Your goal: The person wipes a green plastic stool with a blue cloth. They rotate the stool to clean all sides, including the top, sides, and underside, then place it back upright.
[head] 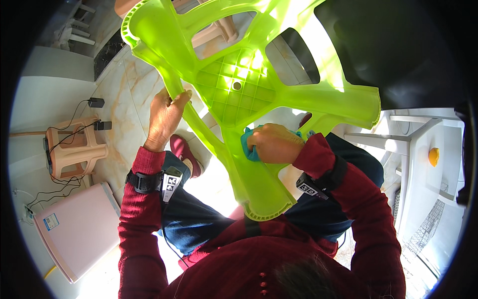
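Note:
A bright green plastic stool [239, 71] is held upside down in front of me, its ribbed underside with a round centre hole facing up. Its legs spread outward, one reaching towards my lap. My left hand [168, 114] grips the stool's side rail, the thumb lying over it. Bunched in my right hand [276, 144] is a teal cloth [251, 145], pressed against the inner side of the leg nearest my body. The right fingertips are partly hidden by the cloth.
A beige plastic stool [76, 149] with black cables stands at left, near a pink box-shaped thing [80, 231]. A large black surface [403, 56] lies upper right. At right, a white table [429, 179] bears a yellow-orange fruit-like object [433, 157].

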A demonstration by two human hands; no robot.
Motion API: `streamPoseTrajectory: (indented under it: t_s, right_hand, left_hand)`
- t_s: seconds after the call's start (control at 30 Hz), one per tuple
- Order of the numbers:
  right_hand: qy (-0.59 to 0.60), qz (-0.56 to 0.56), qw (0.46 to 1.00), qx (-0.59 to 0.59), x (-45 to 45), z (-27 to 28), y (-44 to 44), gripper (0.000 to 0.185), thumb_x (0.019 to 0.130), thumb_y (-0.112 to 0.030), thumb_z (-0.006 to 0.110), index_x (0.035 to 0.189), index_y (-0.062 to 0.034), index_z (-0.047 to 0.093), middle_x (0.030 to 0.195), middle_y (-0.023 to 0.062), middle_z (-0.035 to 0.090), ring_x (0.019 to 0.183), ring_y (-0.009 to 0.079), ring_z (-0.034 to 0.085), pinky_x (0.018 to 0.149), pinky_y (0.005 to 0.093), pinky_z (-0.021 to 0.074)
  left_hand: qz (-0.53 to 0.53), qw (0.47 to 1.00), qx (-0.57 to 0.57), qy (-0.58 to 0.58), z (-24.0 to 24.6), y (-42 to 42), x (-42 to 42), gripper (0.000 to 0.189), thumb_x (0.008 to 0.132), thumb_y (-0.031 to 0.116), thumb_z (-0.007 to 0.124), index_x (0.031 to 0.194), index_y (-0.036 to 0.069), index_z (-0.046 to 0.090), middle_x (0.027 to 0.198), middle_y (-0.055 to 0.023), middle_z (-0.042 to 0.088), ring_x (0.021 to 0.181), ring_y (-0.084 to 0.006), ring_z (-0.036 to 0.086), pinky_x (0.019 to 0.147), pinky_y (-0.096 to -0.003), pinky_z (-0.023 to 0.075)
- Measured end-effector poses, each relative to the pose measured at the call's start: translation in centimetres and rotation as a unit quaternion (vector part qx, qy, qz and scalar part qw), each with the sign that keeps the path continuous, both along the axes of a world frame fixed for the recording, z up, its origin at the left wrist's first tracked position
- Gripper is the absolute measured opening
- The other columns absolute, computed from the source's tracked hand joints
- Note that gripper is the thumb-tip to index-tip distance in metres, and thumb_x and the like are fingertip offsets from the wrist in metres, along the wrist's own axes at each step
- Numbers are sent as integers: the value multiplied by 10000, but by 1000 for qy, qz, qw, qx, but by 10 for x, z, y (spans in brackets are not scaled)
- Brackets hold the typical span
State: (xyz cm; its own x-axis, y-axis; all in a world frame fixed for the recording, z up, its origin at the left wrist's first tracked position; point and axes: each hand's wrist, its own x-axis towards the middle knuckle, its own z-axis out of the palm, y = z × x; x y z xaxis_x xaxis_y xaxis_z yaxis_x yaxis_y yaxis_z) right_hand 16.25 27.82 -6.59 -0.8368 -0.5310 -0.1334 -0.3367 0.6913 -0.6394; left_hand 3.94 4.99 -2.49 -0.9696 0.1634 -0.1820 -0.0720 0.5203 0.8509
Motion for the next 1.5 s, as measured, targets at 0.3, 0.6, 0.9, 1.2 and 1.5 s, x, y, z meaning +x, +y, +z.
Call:
streamPoseTrajectory:
  t_s: [0.3,0.6,0.9,1.2,1.5]
  right_hand:
    - [-14,-5,999,-37,3,-9,-4,92,619,-65,597,691,-48,651,702,156,633,709,355,618,622,444,482]
    - [20,8,996,-83,-4,-15,7,75,650,-49,586,686,-82,644,669,131,605,670,334,606,604,450,464]
    - [53,-12,997,-52,-4,-18,17,34,700,-58,587,724,-70,607,680,151,599,670,355,599,623,456,454]
    - [-37,0,999,14,-3,-6,18,84,715,-55,581,796,-43,565,673,190,608,664,383,603,629,493,440]
    - [-108,11,993,43,-9,-8,21,168,863,-141,483,965,-26,551,779,235,614,724,414,598,658,512,442]
  left_hand:
    - [45,984,118,-127,-2,-3,-3,442,803,158,597,1162,-75,486,1095,-171,577,912,-287,636,749,-394,520]
    - [45,980,127,-145,-2,-8,-2,427,821,147,576,1164,-83,468,1098,-189,567,914,-294,632,758,-405,523]
    - [81,975,128,-160,0,-6,-3,392,838,122,579,1162,-68,468,1092,-180,570,899,-294,635,778,-421,521]
    - [82,974,133,-162,-3,-9,-5,387,840,124,586,1159,-63,467,1066,-164,567,902,-292,640,774,-412,531]
    - [81,974,131,-168,-5,-9,-6,351,833,121,594,1122,-55,499,1002,-140,587,870,-272,645,762,-403,530]
